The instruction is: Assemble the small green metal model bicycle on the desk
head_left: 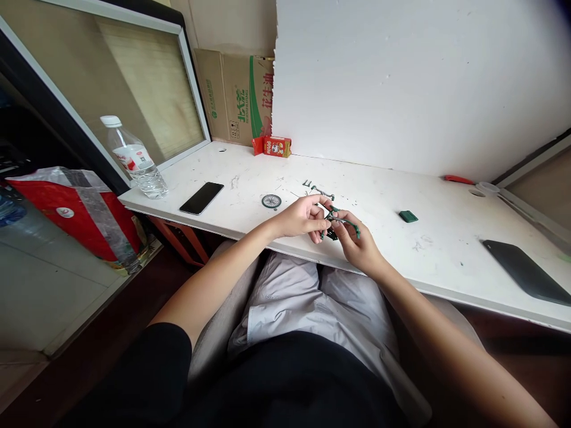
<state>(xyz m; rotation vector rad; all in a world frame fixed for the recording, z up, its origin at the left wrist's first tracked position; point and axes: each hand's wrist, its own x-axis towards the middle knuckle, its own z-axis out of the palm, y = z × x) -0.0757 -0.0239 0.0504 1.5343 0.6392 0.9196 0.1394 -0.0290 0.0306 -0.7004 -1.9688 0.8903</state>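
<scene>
Both hands hold a small green toy bicycle frame (352, 223) just above the table's front edge. My left hand (306, 217) pinches its left side between thumb and fingers. My right hand (360, 245) grips it from the right, thumb and fingers closed on the thin tubes. Part of the frame is hidden behind the fingers. A small spoked wheel (271, 201) lies flat on the table, left of my left hand. Beyond the hands are a thin dark bar-shaped part (322, 192) and tiny green pieces (307, 183).
On the white table (446, 244) are a black phone (202, 198), a tilted-looking water bottle (138, 160), a red box (277, 147), a green block (408, 216), a dark flat slab (526, 270) and a red tool (458, 179). A cardboard box (227, 101) and white panel (401, 77) stand behind.
</scene>
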